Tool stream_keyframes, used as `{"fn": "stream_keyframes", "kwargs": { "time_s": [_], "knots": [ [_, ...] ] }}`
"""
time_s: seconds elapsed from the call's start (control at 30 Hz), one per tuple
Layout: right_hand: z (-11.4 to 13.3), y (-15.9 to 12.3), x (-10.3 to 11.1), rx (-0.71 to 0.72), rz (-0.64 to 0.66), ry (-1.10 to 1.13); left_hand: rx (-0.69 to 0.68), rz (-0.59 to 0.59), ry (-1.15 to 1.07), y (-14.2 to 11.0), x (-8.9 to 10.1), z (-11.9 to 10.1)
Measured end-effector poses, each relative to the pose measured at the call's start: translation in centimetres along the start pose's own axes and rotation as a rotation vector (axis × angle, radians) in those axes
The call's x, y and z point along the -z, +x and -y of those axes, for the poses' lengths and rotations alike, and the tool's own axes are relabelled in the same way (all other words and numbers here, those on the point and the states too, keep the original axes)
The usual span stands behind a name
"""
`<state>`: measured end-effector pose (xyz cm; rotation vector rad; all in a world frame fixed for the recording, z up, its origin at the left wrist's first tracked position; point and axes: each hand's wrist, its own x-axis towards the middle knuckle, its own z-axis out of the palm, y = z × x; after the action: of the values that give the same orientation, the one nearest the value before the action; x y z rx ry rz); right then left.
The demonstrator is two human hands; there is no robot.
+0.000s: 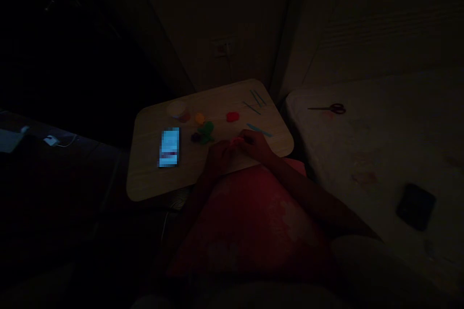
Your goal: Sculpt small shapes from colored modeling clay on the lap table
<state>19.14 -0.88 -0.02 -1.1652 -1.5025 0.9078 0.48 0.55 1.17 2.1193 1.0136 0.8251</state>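
Observation:
In the dim head view, a small pinkish-red piece of what looks like modelling clay is held between both hands over the near edge of a small wooden table. My left hand closes on it from the left, and my right hand pinches it from the right. Just beyond lies a red clay lump. Left of the hands are a green clay shape, a dark lump and a yellow-orange lump. A blue flat modelling tool rests beyond my right hand. Finger details are dark.
A lit phone lies on the table's left side, with a pale tub behind it. Several thin sticks lie at the far right corner. Scissors and a dark square object rest on the bed-like surface at right.

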Motion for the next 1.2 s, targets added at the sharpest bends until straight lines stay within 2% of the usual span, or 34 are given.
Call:
{"fn": "stream_keyframes", "kwargs": {
  "time_s": [0.23, 0.33, 0.43, 0.67, 0.77, 0.87, 0.93, 1.2],
  "knots": [
    [0.3, 0.0, 0.1, 0.012, 0.007, 0.05, 0.005, -0.003, 0.021, 0.1, -0.2, -0.2],
    [-0.1, 0.2, 0.0, 0.009, -0.036, -0.023, -0.013, 0.047, -0.075, 0.2, -0.4, -0.4],
    [-0.6, 0.4, 0.0, -0.044, -0.094, -0.005, -0.045, 0.102, -0.16, 0.2, -0.5, -0.4],
    [-1.1, 0.5, -0.2, -0.103, -0.169, 0.062, -0.009, 0.111, -0.16, 0.3, -0.5, -0.3],
    [-0.9, 0.4, -0.1, -0.086, -0.091, 0.104, 0.032, 0.086, -0.156, 0.2, -0.4, -0.5],
    [-0.7, 0.3, 0.0, -0.031, 0.007, 0.164, 0.107, -0.009, -0.12, 0.3, -0.2, -0.8],
    [-0.6, 0.3, 0.2, -0.024, 0.029, 0.184, 0.13, -0.05, -0.117, 0.3, -0.1, -1.0],
    [0.0, -0.1, 0.5, -0.011, 0.141, 0.153, 0.105, -0.051, -0.156, 0.1, 0.1, -0.4]
  ]
}}
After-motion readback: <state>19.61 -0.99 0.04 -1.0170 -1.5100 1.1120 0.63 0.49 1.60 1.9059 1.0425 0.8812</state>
